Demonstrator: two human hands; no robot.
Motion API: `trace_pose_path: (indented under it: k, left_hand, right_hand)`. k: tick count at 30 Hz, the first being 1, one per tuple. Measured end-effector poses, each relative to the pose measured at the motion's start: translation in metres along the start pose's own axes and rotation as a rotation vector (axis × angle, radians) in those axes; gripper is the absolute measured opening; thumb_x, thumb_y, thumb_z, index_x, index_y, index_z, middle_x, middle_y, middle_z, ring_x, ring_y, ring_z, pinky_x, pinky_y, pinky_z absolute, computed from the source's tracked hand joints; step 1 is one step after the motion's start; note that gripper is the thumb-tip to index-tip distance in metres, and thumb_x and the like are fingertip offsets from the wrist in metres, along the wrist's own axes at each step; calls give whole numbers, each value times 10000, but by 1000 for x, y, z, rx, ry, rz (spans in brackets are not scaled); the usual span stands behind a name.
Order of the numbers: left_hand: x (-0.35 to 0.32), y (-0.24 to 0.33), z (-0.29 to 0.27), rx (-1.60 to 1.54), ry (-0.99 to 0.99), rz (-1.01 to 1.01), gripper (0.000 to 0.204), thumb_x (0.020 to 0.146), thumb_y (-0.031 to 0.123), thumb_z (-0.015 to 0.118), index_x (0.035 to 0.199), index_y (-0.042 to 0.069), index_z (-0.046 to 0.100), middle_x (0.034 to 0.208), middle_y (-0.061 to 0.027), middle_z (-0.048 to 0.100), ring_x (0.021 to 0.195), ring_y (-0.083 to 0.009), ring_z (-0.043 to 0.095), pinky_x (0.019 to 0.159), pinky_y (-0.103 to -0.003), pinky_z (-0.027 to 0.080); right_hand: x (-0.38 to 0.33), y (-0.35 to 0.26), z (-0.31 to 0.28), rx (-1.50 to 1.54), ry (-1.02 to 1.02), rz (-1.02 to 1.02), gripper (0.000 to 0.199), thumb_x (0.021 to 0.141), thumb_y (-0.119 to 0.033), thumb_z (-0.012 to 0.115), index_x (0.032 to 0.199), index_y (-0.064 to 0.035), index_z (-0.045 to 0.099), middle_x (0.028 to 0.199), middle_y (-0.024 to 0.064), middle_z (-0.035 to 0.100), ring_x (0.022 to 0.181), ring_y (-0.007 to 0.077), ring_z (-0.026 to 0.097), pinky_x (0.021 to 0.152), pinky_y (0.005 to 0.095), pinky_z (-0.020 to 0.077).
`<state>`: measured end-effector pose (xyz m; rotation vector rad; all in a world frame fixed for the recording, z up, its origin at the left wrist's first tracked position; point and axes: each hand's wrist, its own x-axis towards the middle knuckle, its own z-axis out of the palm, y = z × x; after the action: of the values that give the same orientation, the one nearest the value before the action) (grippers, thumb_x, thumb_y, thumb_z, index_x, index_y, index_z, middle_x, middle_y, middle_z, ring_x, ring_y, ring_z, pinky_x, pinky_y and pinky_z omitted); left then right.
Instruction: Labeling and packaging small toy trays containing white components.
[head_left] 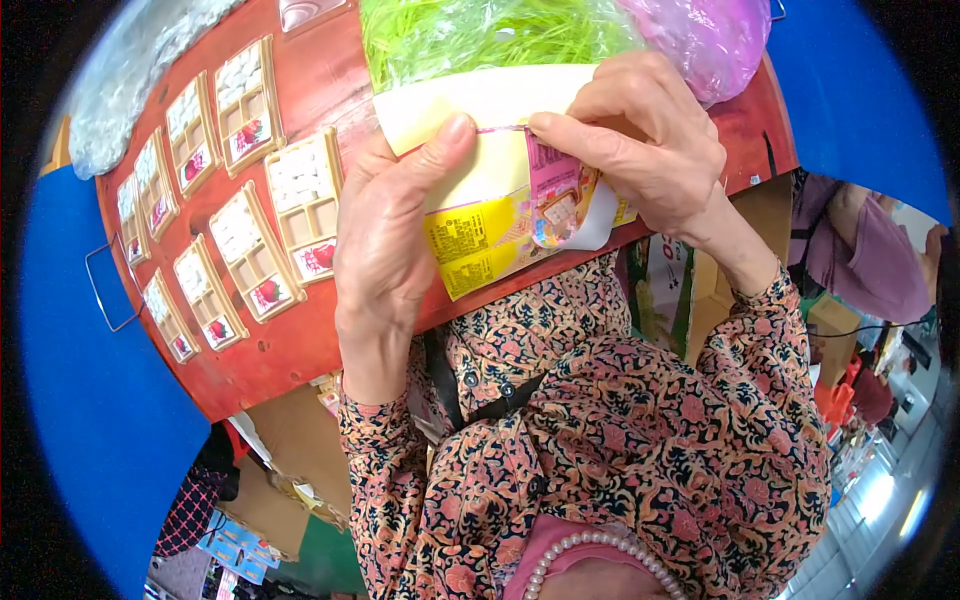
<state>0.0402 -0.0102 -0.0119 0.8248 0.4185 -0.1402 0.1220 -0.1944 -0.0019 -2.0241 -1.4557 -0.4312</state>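
Both my hands hold a printed card package [480, 192], pale yellow on top with pink and bright yellow printed panels below. My left hand [385, 230] grips its left edge, thumb lying over the front and the other fingers hidden behind. At the upper right of the pink panel, my right hand [655, 140] pinches the card between thumb and curled fingers. A whitish flap [598, 220] bends out at the lower right corner. Left of my left hand lies a beige compartment tray [322, 217] with white pieces and a strawberry-picture packet.
Several similar trays [262, 108] lie in two rows on the red table [310, 95]. Behind the card sits a clear bag of bright green strips [490, 30], beside a pink plastic bag [705, 45]. A clear bag of white pieces [120, 80] lies at the far left.
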Motion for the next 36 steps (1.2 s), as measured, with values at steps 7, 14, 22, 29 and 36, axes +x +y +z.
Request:
trace_pose_path:
  k: [7, 14, 22, 29, 36]
  left_hand:
    - [-7, 7, 9, 65, -2, -25, 188, 819, 125, 632, 972, 16, 636, 885, -60, 657, 769, -120, 619, 691, -241, 488]
    - [-4, 2, 10, -26, -20, -50, 231, 820, 106, 620, 1030, 13, 597, 945, -68, 642, 819, -136, 613, 753, -268, 481]
    - [2, -4, 2, -95, -56, -101, 299, 812, 90, 622, 1093, 17, 553, 1015, -80, 626, 903, -161, 607, 826, -303, 474]
    - [12, -3, -13, -31, -9, -79, 268, 838, 105, 590, 1084, 5, 556, 1017, -99, 628, 903, -173, 616, 828, -304, 486]
    - [16, -2, -15, 23, 26, -72, 266, 847, 111, 582, 1078, -18, 555, 1012, -106, 628, 908, -172, 614, 822, -290, 485]
  right_hand:
    - [16, -7, -11, -14, -48, -61, 289, 596, -68, 645, 881, -35, 667, 839, 65, 583, 789, 222, 551, 700, 325, 475]
    - [7, 4, -1, -212, 3, -321, 336, 588, -140, 589, 890, 2, 622, 896, 94, 586, 833, 242, 539, 744, 379, 481]
    - [-1, 14, 12, -156, 30, -338, 254, 600, -133, 613, 819, -5, 604, 856, 100, 568, 813, 247, 527, 735, 414, 497]
    - [-13, 1, 9, -145, 148, -383, 129, 612, -125, 589, 710, -46, 559, 821, 69, 540, 718, 213, 521, 675, 369, 499]
    - [-12, -14, 5, -39, 106, -316, 114, 634, -124, 586, 704, -46, 542, 812, 82, 556, 737, 226, 562, 673, 370, 501]
